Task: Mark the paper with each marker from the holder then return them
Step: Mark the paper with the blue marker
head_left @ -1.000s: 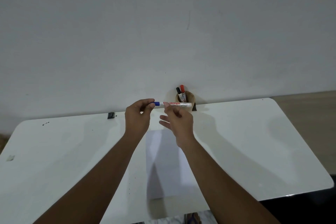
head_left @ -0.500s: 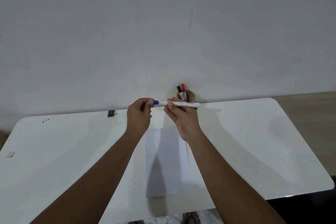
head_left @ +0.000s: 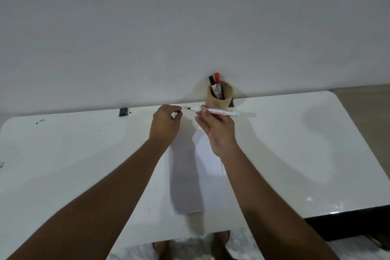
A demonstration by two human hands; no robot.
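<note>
My right hand (head_left: 219,131) holds a white marker (head_left: 221,111) level above the table, its bare tip pointing left. My left hand (head_left: 166,124) is closed around the marker's blue cap (head_left: 180,112), a short gap left of the tip. A white sheet of paper (head_left: 190,175) lies on the table below both hands. A tan round holder (head_left: 220,97) stands at the table's far edge against the wall. In it are a black-capped marker (head_left: 212,84) and a red-capped marker (head_left: 217,82).
The white table (head_left: 73,154) has rounded corners and ends near the right at a dark edge. A small black object (head_left: 123,111) sits at the far left edge by the wall. Feet and a patterned floor show below the front edge.
The blue cap has come off the marker: my left hand drew it away to the left while my right hand kept the body. The view has tilted down slightly.
</note>
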